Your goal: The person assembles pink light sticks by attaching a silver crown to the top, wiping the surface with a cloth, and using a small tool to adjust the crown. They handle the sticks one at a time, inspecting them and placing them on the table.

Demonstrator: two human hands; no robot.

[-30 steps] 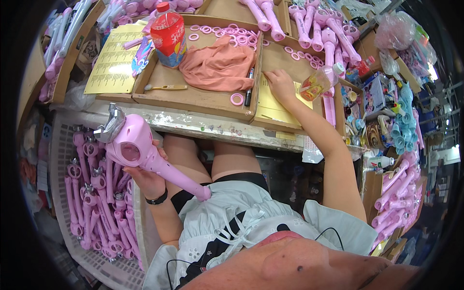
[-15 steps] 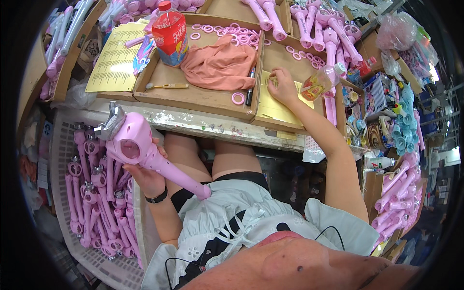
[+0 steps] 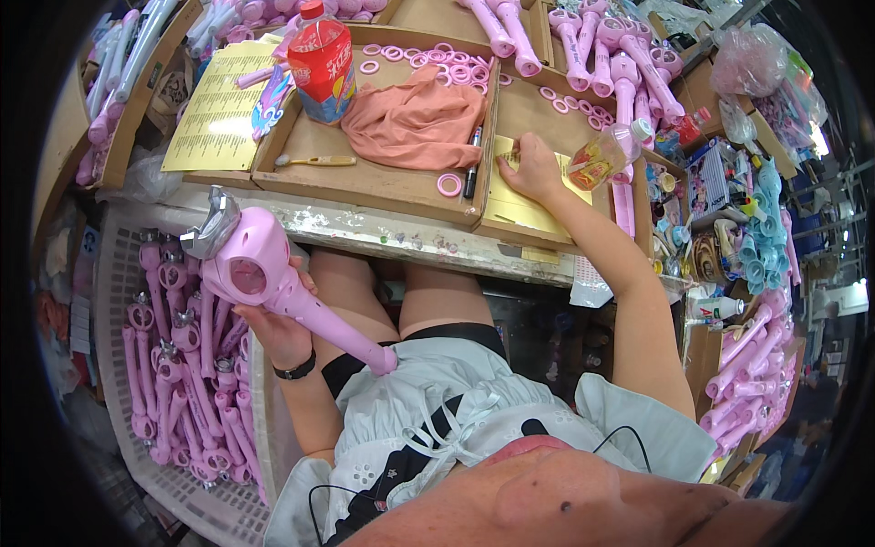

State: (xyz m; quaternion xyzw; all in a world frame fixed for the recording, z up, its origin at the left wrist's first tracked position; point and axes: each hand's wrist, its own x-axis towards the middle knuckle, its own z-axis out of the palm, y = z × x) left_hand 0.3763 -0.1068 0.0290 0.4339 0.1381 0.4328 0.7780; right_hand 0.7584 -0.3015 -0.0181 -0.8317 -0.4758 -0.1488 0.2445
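Observation:
My left hand (image 3: 278, 333) is wrapped round a pink toy wand (image 3: 319, 314) with a round hole in its head and a silver crown-shaped top. The wand lies tilted, its head over the basket side and its handle end against my lap. My right hand (image 3: 536, 173) rests on yellow printed sheets (image 3: 519, 214) in a cardboard tray on the bench. Its fingers are bent inward at the sheets; whatever they pinch is too small to make out.
A grey plastic basket (image 3: 118, 383) full of pink wands stands at my left. On the bench, a cardboard tray (image 3: 365, 196) bears a red-labelled bottle (image 3: 321, 68), a salmon cloth (image 3: 415, 123), a brush (image 3: 316, 161), a black marker (image 3: 472, 173) and pink rings (image 3: 448, 185). Another bottle (image 3: 606, 155) lies beside my right wrist.
My right hand has shifted slightly left and toward me over the yellow sheets, its fingers turned further down. The wand in my left hand has turned a little.

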